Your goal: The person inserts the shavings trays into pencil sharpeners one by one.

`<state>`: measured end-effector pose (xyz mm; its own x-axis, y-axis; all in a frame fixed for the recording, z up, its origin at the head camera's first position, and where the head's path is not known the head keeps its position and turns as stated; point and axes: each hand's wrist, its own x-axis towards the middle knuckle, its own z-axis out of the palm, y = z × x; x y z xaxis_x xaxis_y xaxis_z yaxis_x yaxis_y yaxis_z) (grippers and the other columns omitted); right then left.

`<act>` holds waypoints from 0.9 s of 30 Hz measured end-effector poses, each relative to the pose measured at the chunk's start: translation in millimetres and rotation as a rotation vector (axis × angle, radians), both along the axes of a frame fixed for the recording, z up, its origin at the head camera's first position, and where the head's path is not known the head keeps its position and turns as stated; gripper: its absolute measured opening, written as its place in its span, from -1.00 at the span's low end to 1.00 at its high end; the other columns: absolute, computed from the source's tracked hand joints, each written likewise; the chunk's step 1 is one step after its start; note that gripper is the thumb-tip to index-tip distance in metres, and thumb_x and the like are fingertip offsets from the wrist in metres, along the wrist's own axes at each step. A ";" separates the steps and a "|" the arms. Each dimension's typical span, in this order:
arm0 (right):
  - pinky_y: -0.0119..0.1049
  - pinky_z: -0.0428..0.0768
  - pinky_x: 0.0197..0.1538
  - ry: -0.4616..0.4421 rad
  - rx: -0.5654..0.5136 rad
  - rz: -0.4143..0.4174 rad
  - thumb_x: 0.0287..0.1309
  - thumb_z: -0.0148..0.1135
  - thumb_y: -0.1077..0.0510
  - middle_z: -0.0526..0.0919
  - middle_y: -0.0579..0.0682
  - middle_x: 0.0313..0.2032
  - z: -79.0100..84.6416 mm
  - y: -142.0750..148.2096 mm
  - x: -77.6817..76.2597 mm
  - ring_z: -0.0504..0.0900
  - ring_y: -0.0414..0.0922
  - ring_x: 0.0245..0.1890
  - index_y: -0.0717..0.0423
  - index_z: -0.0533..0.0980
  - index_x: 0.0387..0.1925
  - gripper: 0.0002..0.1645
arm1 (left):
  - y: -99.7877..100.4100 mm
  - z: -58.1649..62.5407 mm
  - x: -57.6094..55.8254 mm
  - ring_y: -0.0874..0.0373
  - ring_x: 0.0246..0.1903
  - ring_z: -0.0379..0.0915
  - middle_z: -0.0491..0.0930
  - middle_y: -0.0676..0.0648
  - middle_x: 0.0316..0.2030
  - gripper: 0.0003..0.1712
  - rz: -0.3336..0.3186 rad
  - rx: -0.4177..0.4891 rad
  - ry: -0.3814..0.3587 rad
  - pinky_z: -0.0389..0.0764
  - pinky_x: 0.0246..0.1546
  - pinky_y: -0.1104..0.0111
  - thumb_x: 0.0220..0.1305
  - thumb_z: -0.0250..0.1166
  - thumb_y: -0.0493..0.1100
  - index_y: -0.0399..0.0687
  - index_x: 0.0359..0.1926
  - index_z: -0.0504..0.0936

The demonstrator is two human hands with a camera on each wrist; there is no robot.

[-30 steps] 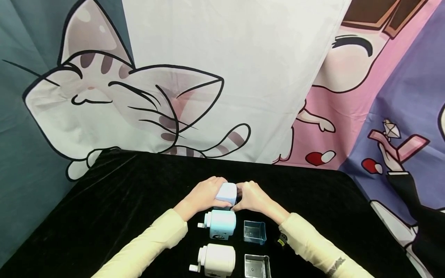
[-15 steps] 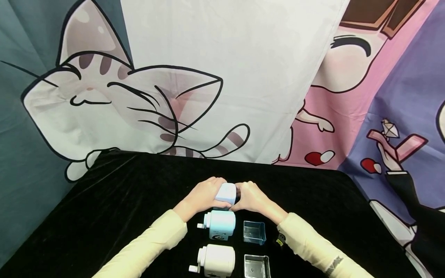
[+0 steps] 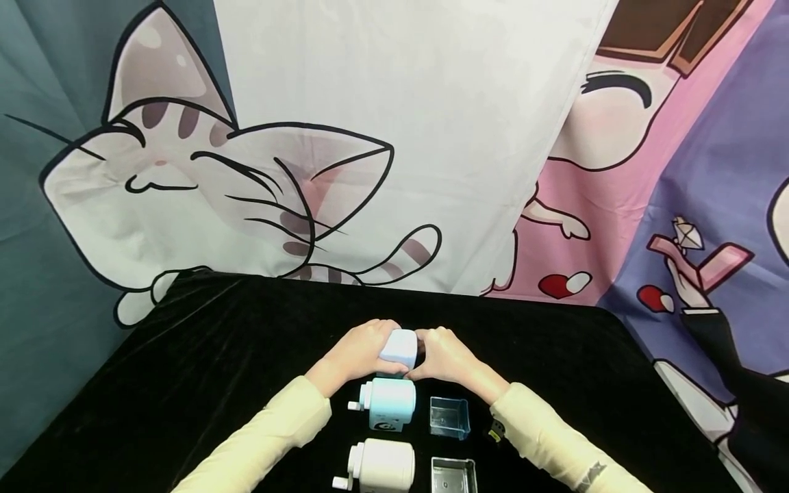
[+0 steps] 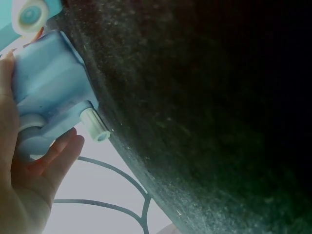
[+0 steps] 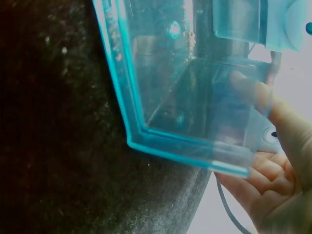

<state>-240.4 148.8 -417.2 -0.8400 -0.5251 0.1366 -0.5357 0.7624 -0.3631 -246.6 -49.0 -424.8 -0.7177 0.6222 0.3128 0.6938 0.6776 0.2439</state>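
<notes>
My left hand (image 3: pixel 364 348) grips a lavender-blue crank pencil sharpener (image 3: pixel 400 348), its thumb along the near side. In the left wrist view, that sharpener (image 4: pixel 51 78) shows a pale crank knob (image 4: pixel 95 125) low on its side. At the other end, my right hand (image 3: pixel 448 356) holds the same sharpener between thumb and fingers. The right wrist view shows this hand (image 5: pixel 287 161) partly through a clear blue drawer (image 5: pixel 180 97). Exactly which part it pinches is hidden. Just nearer stands a light-blue pencil sharpener (image 3: pixel 392 402), close to the held one.
Closest to me is a cream pencil sharpener (image 3: pixel 386 465) with its crank on the left. To the right of these two lie a clear blue drawer (image 3: pixel 449 418) and a colourless clear drawer (image 3: pixel 453 475). Black cloth (image 3: pixel 246 370) covers the table; a cartoon curtain (image 3: pixel 431 137) hangs behind.
The head view has tilted very slightly, so everything sits a little lower. Both hands keep their hold on the lavender-blue pencil sharpener, with no clear movement.
</notes>
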 end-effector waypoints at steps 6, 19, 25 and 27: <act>-0.55 0.50 -0.39 0.024 0.005 0.004 -0.44 0.48 -0.14 0.69 -0.12 -0.42 -0.9 -0.4 1.4 0.59 -0.37 -0.45 0.10 0.53 -0.27 -0.37 | -1.0 -0.3 -0.2 0.25 -0.29 0.40 0.53 0.02 -0.20 -0.24 -0.014 -0.005 0.008 0.51 -0.26 0.39 -0.09 0.25 0.36 -0.06 -0.02 0.40; -0.48 0.55 -0.25 -0.004 -0.039 0.011 -0.39 0.47 -0.14 0.70 -0.12 -0.34 6.6 1.7 5.8 0.64 -0.33 -0.32 0.08 0.49 -0.17 -0.32 | -2.2 8.1 3.1 0.25 -0.24 0.39 0.54 0.00 -0.11 -0.21 0.019 -0.044 0.020 0.50 -0.25 0.40 0.02 0.10 0.41 -0.08 0.07 0.41; -0.40 0.56 -0.17 0.019 -0.038 0.003 -0.42 0.48 -0.17 0.70 -0.12 -0.32 10.1 5.5 8.3 0.64 -0.29 -0.28 0.08 0.50 -0.16 -0.29 | -3.4 11.6 5.3 0.25 -0.22 0.40 0.53 -0.02 -0.06 -0.17 0.050 -0.039 0.027 0.51 -0.23 0.40 0.02 0.09 0.41 -0.07 0.14 0.39; -0.39 0.57 -0.16 0.023 -0.033 -0.009 -0.43 0.48 -0.17 0.69 -0.11 -0.31 11.0 7.4 9.0 0.64 -0.28 -0.27 0.09 0.51 -0.15 -0.27 | -4.4 13.6 6.3 0.25 -0.21 0.40 0.52 -0.02 -0.05 -0.19 0.057 -0.022 0.042 0.51 -0.23 0.41 0.01 0.11 0.40 -0.04 0.14 0.38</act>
